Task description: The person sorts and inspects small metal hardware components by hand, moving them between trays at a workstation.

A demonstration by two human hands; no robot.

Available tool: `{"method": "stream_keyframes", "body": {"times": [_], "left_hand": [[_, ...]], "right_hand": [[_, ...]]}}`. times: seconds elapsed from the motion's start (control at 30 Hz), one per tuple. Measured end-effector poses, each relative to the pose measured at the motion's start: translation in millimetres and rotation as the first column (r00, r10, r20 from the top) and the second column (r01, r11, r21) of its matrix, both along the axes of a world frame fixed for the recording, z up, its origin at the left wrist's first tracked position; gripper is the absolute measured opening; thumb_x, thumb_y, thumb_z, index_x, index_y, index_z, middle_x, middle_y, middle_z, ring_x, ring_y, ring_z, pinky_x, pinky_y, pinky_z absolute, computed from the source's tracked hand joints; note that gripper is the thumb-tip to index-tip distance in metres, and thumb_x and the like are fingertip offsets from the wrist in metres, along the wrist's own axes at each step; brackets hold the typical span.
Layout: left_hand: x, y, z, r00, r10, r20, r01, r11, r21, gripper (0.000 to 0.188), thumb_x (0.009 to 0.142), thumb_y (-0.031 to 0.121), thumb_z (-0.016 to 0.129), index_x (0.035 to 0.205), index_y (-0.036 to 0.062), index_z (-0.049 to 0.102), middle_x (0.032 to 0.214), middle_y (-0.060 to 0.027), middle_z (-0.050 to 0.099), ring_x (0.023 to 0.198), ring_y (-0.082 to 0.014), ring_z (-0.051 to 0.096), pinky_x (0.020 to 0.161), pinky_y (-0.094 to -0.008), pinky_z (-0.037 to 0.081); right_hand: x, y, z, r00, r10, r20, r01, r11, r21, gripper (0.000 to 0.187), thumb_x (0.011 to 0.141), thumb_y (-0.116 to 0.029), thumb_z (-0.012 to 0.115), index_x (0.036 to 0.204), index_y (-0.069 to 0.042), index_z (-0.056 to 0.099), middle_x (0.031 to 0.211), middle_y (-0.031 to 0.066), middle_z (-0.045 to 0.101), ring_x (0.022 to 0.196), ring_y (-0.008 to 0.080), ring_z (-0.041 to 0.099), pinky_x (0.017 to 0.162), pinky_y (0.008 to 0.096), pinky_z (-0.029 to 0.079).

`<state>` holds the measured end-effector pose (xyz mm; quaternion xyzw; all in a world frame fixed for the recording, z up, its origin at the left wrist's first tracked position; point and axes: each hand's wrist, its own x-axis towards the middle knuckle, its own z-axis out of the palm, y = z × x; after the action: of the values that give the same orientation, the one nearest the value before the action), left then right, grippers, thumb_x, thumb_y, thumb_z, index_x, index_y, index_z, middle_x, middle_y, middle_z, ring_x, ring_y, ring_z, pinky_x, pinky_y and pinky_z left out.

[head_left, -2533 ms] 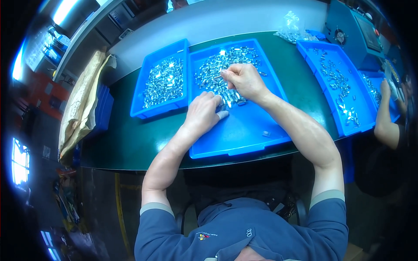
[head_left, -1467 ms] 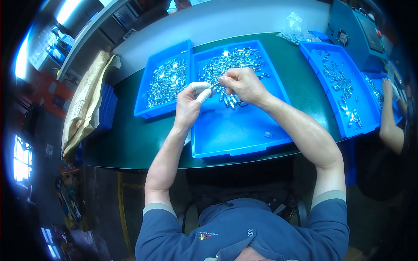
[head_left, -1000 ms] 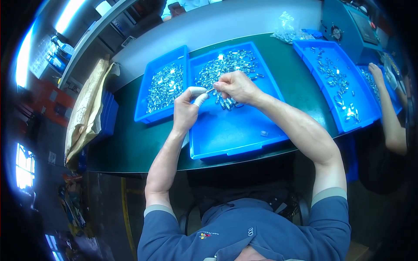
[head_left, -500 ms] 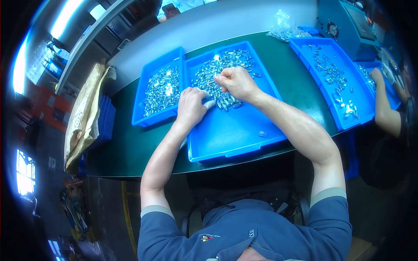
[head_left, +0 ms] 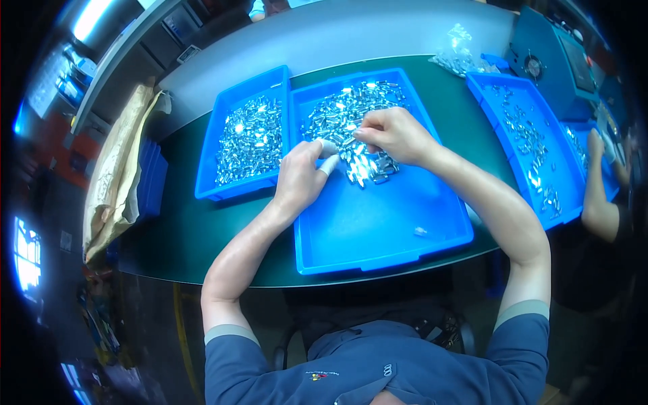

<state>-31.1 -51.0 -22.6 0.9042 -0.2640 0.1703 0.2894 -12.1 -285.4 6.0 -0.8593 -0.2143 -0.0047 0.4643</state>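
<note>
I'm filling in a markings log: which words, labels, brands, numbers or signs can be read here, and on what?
No text reads clearly.
Blue-grey shirt: small lettering by a red-and-yellow emblem, too blurred to read.
Pale emblem near the collar: no readable word.
Dark screen on the teal machine: nothing legible.
Middle blue tray: no lettering visible.

The near half of the middle tray (head_left: pixel 368 246) offers open room, broken by a small clear piece (head_left: pixel 420 231) at right. Beyond, heaped metal parts (head_left: pixel 343 109), the left hand (head_left: pixel 300 174) and right hand (head_left: pixel 398 137) block passage. Left, another tray (head_left: pixel 206 158) crowds close; right, a strip of table (head_left: pixel 460 128) is crossed by the right forearm (head_left: pixel 487 194).
</note>
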Motion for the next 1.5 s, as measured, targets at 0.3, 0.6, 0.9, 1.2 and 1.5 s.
{"method": "stream_keyframes", "body": {"times": [0.3,0.6,0.9,1.2,1.5], "left_hand": [[3,1,2,0.985,-0.102,-0.142,0.089,0.992,-0.093,0.018,0.088,0.009,0.078,0.103,0.0015,0.071,0.094,-0.0129,0.074,0.087,-0.026,0.073,0.073,-0.037,0.057],[2,1,-1,0.985,-0.121,-0.124,0.101,0.982,-0.16,0.02,0.086,0.008,0.08,0.102,0.0005,0.07,0.095,-0.0146,0.074,0.087,-0.0266,0.073,0.074,-0.0363,0.057],[2,3,-4,0.982,-0.142,-0.128,0.118,0.977,-0.176,0.019,0.085,0.006,0.081,0.1,0.0,0.07,0.094,-0.0143,0.073,0.087,-0.0275,0.073,0.074,-0.0367,0.057],[-2,2,-6,0.984,-0.162,0.073,0.171,0.975,-0.14,0.014,0.081,0.006,0.081,0.092,0.0029,0.073,0.088,-0.014,0.071,0.084,-0.0327,0.069,0.073,-0.0421,0.054],[-5,-2,1,0.969,-0.201,0.146,0.201,0.979,0.017,0.018,0.081,0.002,0.081,0.095,0.0023,0.071,0.089,-0.0118,0.072,0.083,-0.0275,0.071,0.071,-0.0374,0.056]], "right_hand": [[1,-2,-13,0.99,0.051,-0.132,-0.033,0.99,0.136,0.023,0.099,-0.022,0.069,0.092,0.0,0.073,0.071,0.0011,0.066,0.066,0.0068,0.059,0.059,0.0258,0.047],[4,-5,-15,0.989,0.021,-0.146,0.001,0.99,0.144,0.027,0.099,-0.026,0.068,0.089,-0.001,0.074,0.066,0.0024,0.066,0.06,0.0076,0.057,0.054,0.0285,0.044],[-8,1,-12,0.993,-0.014,-0.12,0.023,0.997,0.072,0.024,0.1,-0.022,0.069,0.09,-0.001,0.073,0.066,0.0023,0.066,0.059,0.0082,0.06,0.053,0.0275,0.046],[-12,6,-16,0.977,-0.004,0.215,0.012,0.999,-0.034,0.022,0.095,-0.021,0.071,0.083,-0.002,0.073,0.063,0.0111,0.065,0.055,0.019,0.063,0.053,0.0353,0.047],[-11,-1,-19,0.977,0.011,0.214,-0.008,1.0,-0.013,0.024,0.094,-0.026,0.07,0.084,-0.004,0.073,0.067,0.0136,0.066,0.06,0.0242,0.065,0.059,0.0387,0.05]]}}
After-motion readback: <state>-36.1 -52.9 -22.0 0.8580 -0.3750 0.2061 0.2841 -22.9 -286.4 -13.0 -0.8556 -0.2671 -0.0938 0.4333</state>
